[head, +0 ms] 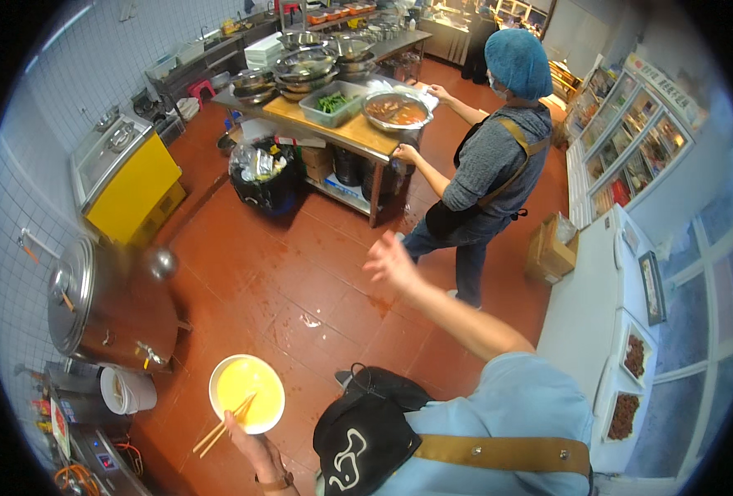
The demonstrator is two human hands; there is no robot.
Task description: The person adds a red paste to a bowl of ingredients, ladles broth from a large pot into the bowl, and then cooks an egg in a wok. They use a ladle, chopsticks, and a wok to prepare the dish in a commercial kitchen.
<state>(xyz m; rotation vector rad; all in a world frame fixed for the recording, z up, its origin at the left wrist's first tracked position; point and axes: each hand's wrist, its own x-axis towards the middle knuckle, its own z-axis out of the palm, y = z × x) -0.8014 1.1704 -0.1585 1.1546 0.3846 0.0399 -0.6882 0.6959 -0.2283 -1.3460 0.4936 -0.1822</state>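
Observation:
My left hand (246, 439) grips a white bowl (215, 400) by its near rim, out over the floor. Inside is a yellow liquid (250, 379) that looks like beaten egg. A pair of wooden chopsticks (214, 436) leans across the rim beside my thumb, tips in the liquid. In front of me my right hand (391, 263) is raised with its fingers spread, blurred and holding nothing. Beyond it, a co-worker in a blue hair net (518, 62) stands at a work table, hands near a metal basin of reddish food (397, 111).
A steel boiler with a tap (115, 310) and a white bucket (129, 389) stand at left. Ahead, the work table (341, 133) bears stacked metal bowls (307, 65) and a tub of greens (333, 102). A black-lined bin (264, 177) is beside it. Right are a white chest freezer (583, 304) and a cardboard box (552, 248).

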